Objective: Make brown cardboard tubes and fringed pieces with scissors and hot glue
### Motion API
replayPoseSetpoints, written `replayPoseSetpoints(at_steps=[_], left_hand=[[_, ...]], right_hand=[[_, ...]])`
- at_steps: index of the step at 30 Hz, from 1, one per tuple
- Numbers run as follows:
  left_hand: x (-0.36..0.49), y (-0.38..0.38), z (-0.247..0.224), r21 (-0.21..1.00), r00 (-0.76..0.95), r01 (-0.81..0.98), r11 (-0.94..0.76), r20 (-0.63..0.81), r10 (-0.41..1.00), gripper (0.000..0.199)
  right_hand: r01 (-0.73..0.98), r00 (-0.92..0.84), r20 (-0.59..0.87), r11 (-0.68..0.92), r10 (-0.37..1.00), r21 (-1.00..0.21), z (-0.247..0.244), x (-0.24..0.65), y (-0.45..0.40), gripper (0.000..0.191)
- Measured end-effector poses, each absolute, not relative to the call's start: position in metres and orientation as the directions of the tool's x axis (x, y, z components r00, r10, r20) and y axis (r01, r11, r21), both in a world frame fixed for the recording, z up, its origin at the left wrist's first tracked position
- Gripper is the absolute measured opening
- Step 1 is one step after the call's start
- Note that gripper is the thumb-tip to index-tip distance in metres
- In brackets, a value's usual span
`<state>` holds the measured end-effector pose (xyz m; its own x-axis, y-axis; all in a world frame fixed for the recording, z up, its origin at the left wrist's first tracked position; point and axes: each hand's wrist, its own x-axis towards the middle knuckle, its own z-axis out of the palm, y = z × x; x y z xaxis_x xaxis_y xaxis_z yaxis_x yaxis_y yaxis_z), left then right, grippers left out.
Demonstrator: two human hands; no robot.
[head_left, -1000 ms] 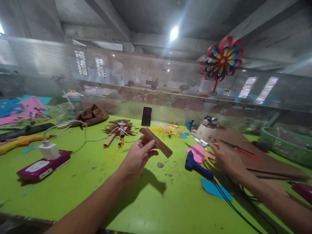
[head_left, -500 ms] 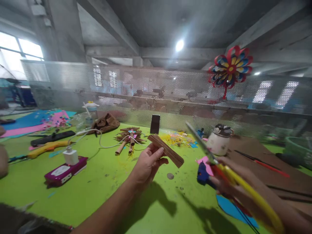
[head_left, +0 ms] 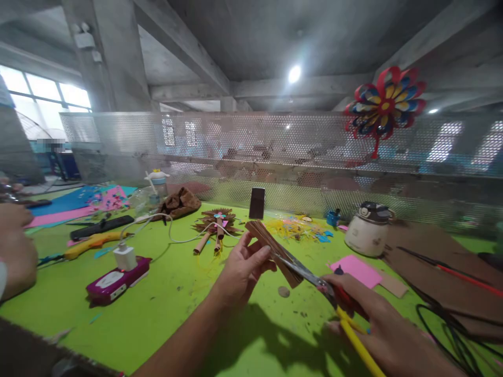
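Note:
My left hand (head_left: 245, 267) pinches a stack of brown cardboard strips (head_left: 264, 233), tilted above the green table (head_left: 173, 319). In my right hand (head_left: 377, 319) is a pair of scissors (head_left: 314, 277) with yellow and red handles, fingers wrapped round them. The metal blades reach across the strips close to my left thumb; I cannot tell whether they bite into the cardboard. Beyond my left hand lies a brown cardboard figure (head_left: 216, 222) with rolled tubes and a spiky round part. Below my right hand a pink paper (head_left: 356, 271) lies on the table.
A purple power strip (head_left: 118, 283) with a white charger and a yellow glue gun (head_left: 94, 243) lie left. A phone (head_left: 257, 203) stands behind paper scraps (head_left: 294, 229). A white jug (head_left: 367, 230) and brown cardboard (head_left: 440, 262) are right. Another person's arm (head_left: 15, 246) rests at far left.
The scissors have come left and down from beside the strips to across them. My left hand still holds the strips in much the same place. The view has shifted slightly left.

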<state>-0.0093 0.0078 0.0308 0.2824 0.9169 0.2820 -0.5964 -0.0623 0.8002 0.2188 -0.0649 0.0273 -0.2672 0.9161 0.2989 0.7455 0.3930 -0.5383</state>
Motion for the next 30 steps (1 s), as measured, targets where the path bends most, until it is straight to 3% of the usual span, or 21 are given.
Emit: replayPoseSetpoints(at_steps=[5,14,30], left_hand=[[-0.009,0.005,0.031,0.824,0.319,-0.562,-0.07,0.295,0.901,0.052],[-0.006,-0.001,0.031,0.802,0.301,-0.589,-0.097,0.33,0.895,0.041],[-0.005,-0.005,0.035,0.79,0.28,-0.601,-0.119,0.348,0.895,0.038]], right_hand=[[0.761,-0.258,0.383,0.431,0.887,-0.485,0.02,0.22,-0.064,0.033],[0.771,-0.29,0.415,0.467,0.862,-0.432,0.011,0.226,-0.067,0.038],[0.761,-0.317,0.455,0.51,0.832,-0.401,0.011,0.225,-0.071,0.04]])
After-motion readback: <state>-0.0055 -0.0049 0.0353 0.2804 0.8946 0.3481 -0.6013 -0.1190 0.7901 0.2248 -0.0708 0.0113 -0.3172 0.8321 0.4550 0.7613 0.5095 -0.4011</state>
